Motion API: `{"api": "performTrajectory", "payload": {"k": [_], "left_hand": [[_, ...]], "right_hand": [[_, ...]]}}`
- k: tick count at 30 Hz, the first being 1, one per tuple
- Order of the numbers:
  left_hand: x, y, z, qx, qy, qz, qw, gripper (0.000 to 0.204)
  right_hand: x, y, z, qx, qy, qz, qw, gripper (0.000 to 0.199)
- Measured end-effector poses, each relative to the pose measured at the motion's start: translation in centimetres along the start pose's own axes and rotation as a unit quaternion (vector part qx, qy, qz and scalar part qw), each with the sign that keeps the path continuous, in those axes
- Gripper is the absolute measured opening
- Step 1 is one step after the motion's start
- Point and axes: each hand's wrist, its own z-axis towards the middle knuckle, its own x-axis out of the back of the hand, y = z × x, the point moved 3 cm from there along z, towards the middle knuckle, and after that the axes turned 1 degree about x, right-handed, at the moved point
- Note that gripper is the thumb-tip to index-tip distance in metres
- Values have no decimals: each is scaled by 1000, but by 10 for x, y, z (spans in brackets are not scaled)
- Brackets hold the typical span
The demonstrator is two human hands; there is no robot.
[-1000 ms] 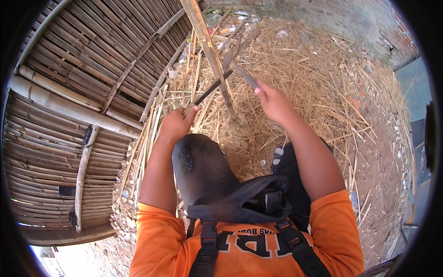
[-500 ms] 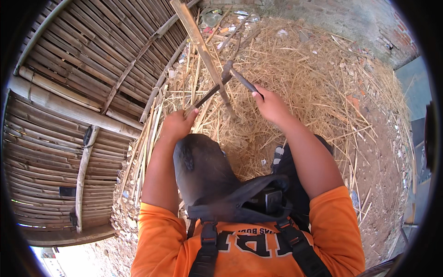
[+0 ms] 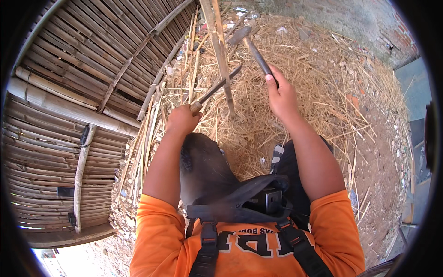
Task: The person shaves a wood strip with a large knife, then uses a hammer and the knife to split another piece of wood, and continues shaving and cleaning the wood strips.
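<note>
My left hand is closed round the wooden handle of a knife with a long dark blade. The blade crosses a long bamboo pole, and its tip sticks out on the pole's right side. Toward its upper end the pole looks split into two strips. In my right hand is a hammer, gripped by its dark handle. Its metal head is raised beyond the knife tip, apart from the blade, and close to the pole's right side. The pole's lower end meets the straw-covered ground in front of my knees.
Dry straw and splinters cover the ground ahead. A bamboo slat wall rises on the left, with long loose strips lying along its foot. A brick wall stands at the back, and a blue-grey panel at the right.
The hammer has lifted off the blade near its tip, moving farther away and slightly right. The pole has swung more upright, its upper end moving right. Both hands keep their grip.
</note>
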Motion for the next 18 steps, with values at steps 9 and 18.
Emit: {"api": "performTrajectory", "payload": {"k": [9, 18], "left_hand": [[-1, -20, 19, -19, -9, 33, 999, 40], [9, -19, 6, 29, -53, 61, 996, 40]], "right_hand": [[-3, -7, 2, -40, -57, -59, 996, 44], [-29, 0, -8, -40, -153, -148, 976, 44]]}}
